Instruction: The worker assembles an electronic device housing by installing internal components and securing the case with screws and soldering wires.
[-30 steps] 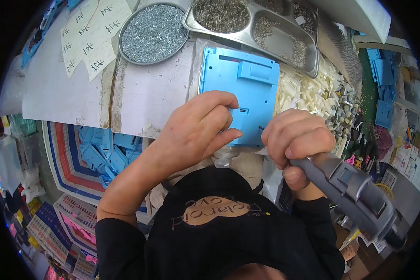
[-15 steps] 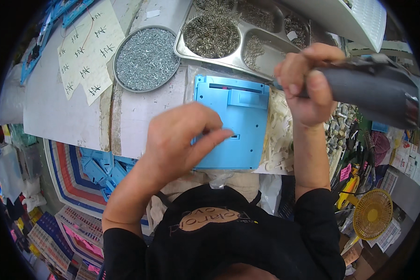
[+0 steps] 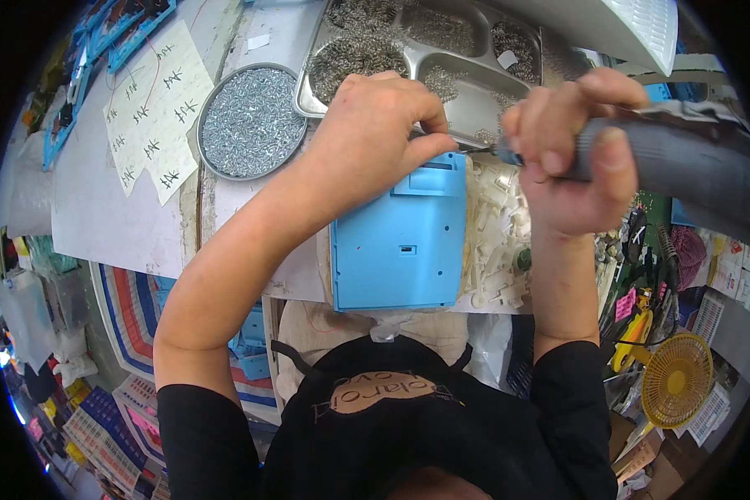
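Note:
A light-blue plastic casing (image 3: 375, 225) lies flat on the bench in front of me, with a raised block at its far edge and a small slot near its middle. My right hand (image 3: 571, 158) grips a dark grey electric screwdriver (image 3: 675, 158), held sideways with its thin bit pointing left. Over the casing's far edge, my left hand (image 3: 383, 125) has thumb and forefinger brought together at the bit's tip. Whatever sits between those fingertips is too small to make out. This hand covers the casing's far left corner.
A round dish of small silver screws (image 3: 250, 125) stands left of a compartmented metal tray (image 3: 467, 108) holding springs. White plastic pieces (image 3: 496, 242) lie right of the casing. A marked paper sheet (image 3: 154, 117) and blue frames (image 3: 100, 42) are far left; a yellow fan (image 3: 677, 381) stands lower right.
My left hand has moved away from me and to the right, from above the casing's left side to the screwdriver's tip. My right hand still holds the screwdriver at nearly the same place.

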A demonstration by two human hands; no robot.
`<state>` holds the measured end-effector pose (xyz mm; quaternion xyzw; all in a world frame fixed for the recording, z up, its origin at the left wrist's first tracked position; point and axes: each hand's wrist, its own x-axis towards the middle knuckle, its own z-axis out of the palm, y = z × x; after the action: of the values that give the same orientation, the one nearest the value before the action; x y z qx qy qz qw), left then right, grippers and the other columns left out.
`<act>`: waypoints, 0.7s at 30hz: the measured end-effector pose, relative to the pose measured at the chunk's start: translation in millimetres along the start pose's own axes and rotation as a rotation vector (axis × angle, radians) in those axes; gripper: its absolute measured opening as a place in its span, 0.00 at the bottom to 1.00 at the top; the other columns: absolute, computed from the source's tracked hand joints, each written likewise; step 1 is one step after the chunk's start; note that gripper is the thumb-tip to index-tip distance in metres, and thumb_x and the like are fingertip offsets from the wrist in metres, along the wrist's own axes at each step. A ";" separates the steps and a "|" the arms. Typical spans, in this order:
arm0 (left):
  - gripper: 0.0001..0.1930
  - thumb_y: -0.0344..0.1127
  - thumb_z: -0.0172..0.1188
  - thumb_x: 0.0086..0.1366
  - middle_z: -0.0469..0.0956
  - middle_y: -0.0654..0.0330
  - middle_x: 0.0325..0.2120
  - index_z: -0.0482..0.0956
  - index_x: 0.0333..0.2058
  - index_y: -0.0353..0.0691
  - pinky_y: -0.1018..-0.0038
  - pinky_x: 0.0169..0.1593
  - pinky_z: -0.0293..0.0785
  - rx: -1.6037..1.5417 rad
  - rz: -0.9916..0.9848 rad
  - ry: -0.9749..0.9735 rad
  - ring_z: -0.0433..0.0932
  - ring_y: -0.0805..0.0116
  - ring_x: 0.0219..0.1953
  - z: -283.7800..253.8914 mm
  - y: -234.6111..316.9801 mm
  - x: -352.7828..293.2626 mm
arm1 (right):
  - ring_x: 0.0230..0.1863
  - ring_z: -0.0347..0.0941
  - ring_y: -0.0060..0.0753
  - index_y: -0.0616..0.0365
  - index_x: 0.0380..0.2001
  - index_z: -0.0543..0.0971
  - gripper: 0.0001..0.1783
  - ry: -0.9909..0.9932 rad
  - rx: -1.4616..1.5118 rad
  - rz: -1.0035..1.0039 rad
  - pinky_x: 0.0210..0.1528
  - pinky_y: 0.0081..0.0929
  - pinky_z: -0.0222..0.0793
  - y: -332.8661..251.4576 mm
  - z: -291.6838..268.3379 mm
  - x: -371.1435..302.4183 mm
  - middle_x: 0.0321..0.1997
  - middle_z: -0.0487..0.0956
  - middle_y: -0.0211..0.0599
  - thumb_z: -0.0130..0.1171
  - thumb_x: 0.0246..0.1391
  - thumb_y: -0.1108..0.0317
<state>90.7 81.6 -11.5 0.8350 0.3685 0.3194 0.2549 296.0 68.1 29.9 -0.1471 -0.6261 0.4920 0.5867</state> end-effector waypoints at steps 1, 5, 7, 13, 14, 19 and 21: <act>0.10 0.39 0.70 0.58 0.80 0.59 0.29 0.81 0.28 0.39 0.63 0.44 0.70 0.015 0.004 -0.003 0.77 0.58 0.36 2.5 0.8 1.1 | 0.21 0.60 0.22 0.57 0.60 0.70 0.25 -0.019 0.033 -0.039 0.30 0.29 0.63 -4.5 -4.2 2.1 0.21 0.66 0.25 0.50 0.67 0.53; 0.10 0.41 0.71 0.56 0.81 0.61 0.29 0.82 0.27 0.42 0.62 0.49 0.66 0.060 -0.023 -0.085 0.78 0.59 0.41 11.1 6.1 7.1 | 0.22 0.60 0.21 0.55 0.62 0.70 0.26 -0.120 -0.014 -0.021 0.33 0.29 0.61 -27.4 -11.9 4.0 0.22 0.67 0.24 0.48 0.68 0.51; 0.11 0.41 0.72 0.56 0.81 0.61 0.29 0.82 0.27 0.42 0.61 0.50 0.65 0.074 -0.042 -0.134 0.78 0.59 0.41 12.0 7.2 8.9 | 0.23 0.60 0.20 0.55 0.62 0.70 0.27 -0.085 0.058 -0.037 0.33 0.28 0.60 -25.7 -16.2 -2.3 0.23 0.68 0.23 0.49 0.68 0.50; 0.12 0.41 0.73 0.54 0.81 0.60 0.28 0.82 0.27 0.41 0.60 0.49 0.67 0.072 -0.040 -0.217 0.79 0.57 0.39 8.3 5.9 14.5 | 0.22 0.60 0.20 0.55 0.63 0.69 0.27 -0.060 0.050 -0.025 0.33 0.28 0.60 -30.4 -16.3 -5.5 0.23 0.68 0.23 0.49 0.68 0.50; 0.12 0.41 0.73 0.54 0.81 0.59 0.28 0.82 0.27 0.41 0.60 0.48 0.68 0.074 -0.033 -0.234 0.79 0.57 0.39 7.5 4.8 15.9 | 0.22 0.60 0.20 0.55 0.63 0.69 0.27 -0.048 0.030 -0.032 0.33 0.28 0.60 -31.6 -15.4 -5.9 0.23 0.68 0.23 0.49 0.68 0.50; 0.11 0.39 0.73 0.55 0.81 0.58 0.26 0.82 0.27 0.39 0.61 0.43 0.72 0.137 0.130 -0.083 0.79 0.58 0.35 3.0 2.4 11.2 | 0.22 0.60 0.20 0.54 0.63 0.69 0.27 -0.060 0.061 -0.040 0.33 0.27 0.59 -34.4 -13.4 -3.0 0.23 0.68 0.23 0.48 0.69 0.50; 0.09 0.38 0.71 0.58 0.82 0.59 0.26 0.83 0.29 0.38 0.65 0.38 0.74 0.157 0.230 0.038 0.79 0.63 0.30 -8.4 1.8 9.5 | 0.22 0.60 0.19 0.54 0.63 0.70 0.27 -0.084 0.102 -0.034 0.32 0.27 0.59 -36.4 -16.3 -4.6 0.23 0.68 0.22 0.48 0.69 0.49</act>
<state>90.4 89.5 -1.4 0.8829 0.2989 0.3326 0.1434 325.9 54.7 53.0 -0.0858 -0.6268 0.5190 0.5747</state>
